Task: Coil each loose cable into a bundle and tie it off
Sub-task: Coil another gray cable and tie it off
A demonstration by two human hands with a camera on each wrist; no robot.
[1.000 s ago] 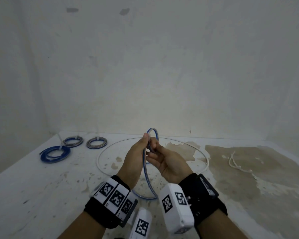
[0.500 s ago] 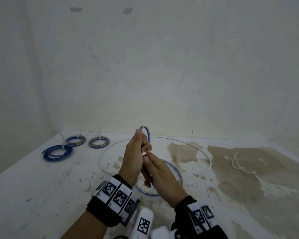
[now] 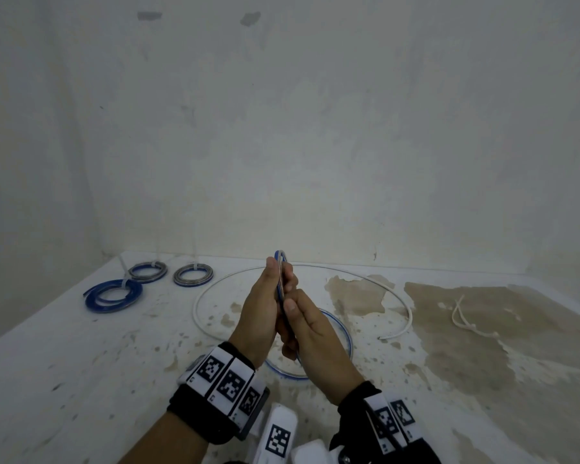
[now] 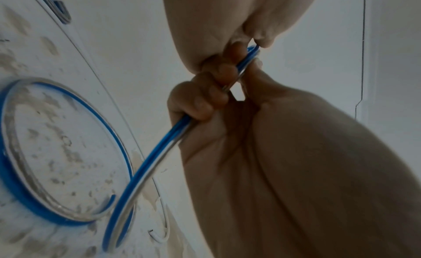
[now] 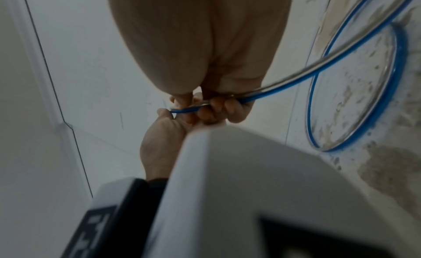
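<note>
Blue-and-clear cable [image 3: 279,279] rises between both hands above the table [image 3: 81,363]; we see, from the head view, the left hand [image 3: 260,313] and right hand [image 3: 310,333] pressed together, each clenched round it, while its slack lies as a loop [image 3: 347,333] on the table below. Three tied coils [image 3: 114,294] sit far left; a white cable [image 3: 375,279] arcs behind the hands, and white ties [image 3: 462,321] lie at right. From the left wrist, we see fingers [image 4: 200,100] curled round the cable [image 4: 148,164]. From the right wrist, we see fingers [image 5: 232,109] wrapped over the cable [image 5: 284,82], the loop [image 5: 387,100] resting on the table.
</note>
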